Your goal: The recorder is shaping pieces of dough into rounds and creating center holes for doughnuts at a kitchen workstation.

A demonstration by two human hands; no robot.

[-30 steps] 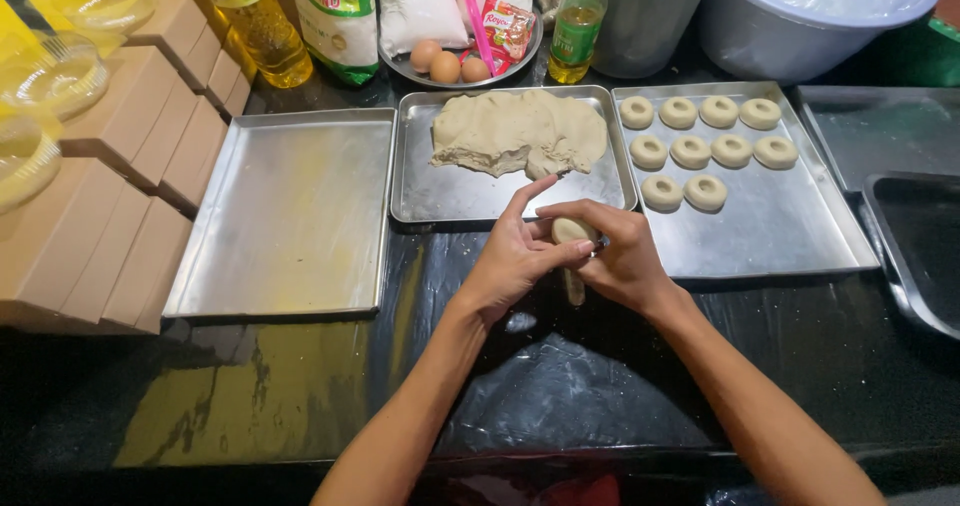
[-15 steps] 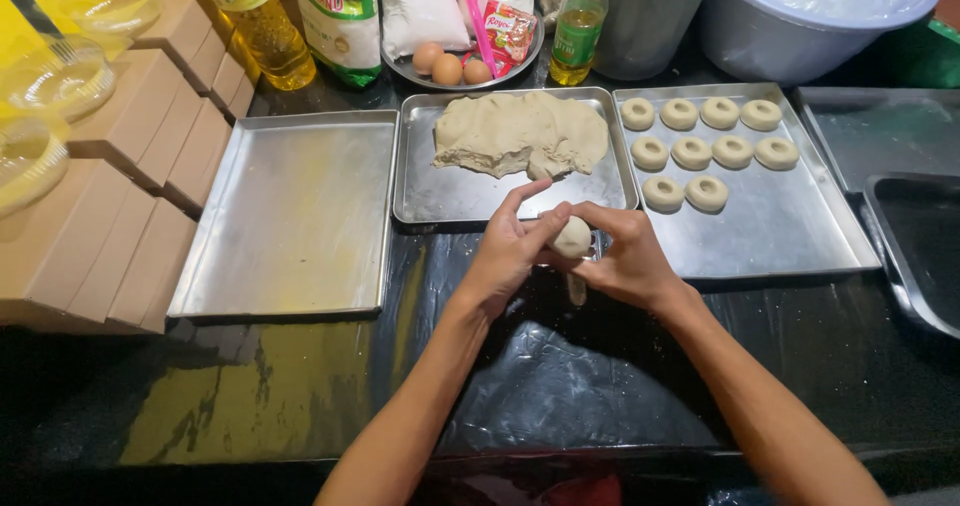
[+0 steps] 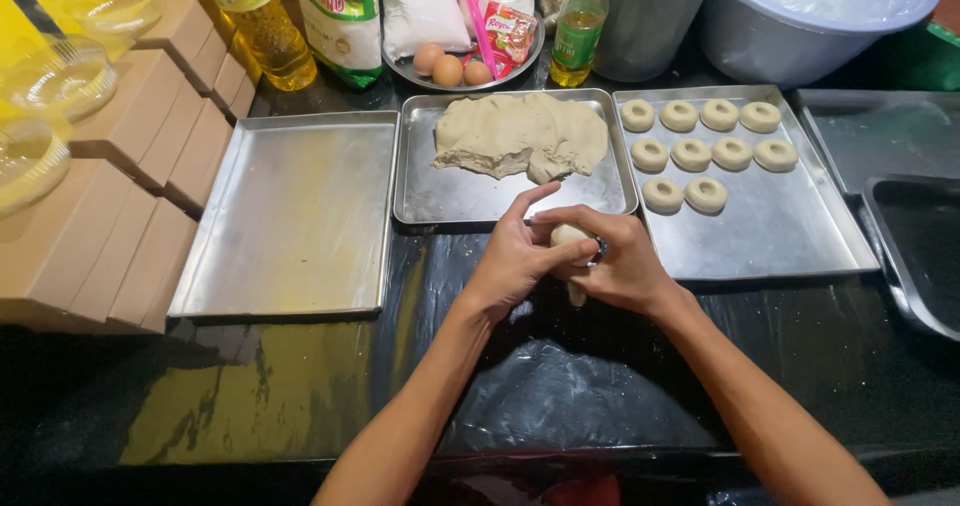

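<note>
Dough piece: small pale lump [image 3: 570, 236] held between both hands above the dark worktop [image 3: 560, 406], just in front of the middle tray; a short tail of dough hangs below the hands.
Left hand: left hand [image 3: 515, 261] cupped against the lump from the left; thumb lying across its front, index finger stretched up and away; fingers closed on the lump.
Right hand: right hand [image 3: 620, 261] wrapped over the lump from the right; fingers curled onto its top; a ring on one finger; closed on the lump.
Middle tray: metal tray [image 3: 450, 201] carrying a large flat dough mass [image 3: 520, 136] at its far end.
Right tray: metal tray [image 3: 770, 226] with nine ring-shaped dough pieces [image 3: 700, 151] in three rows at its far left.
Left tray: bare metal tray [image 3: 290, 216], well apart from the hands.
Packages, far edge: yellow oil bottle [image 3: 255, 26]; green-and-white bag [image 3: 340, 16]; white bags [image 3: 425, 6]; small red packet [image 3: 510, 31]; green-capped bottle [image 3: 578, 31]; round plate with three eggs [image 3: 450, 66].
Packages, left edge: row of plain brown cardboard boxes [image 3: 110, 196]; clear glass bowls [image 3: 55, 81] beside them.
Far right: large grey tub [image 3: 790, 36]; dark trays [image 3: 910, 246].
</note>
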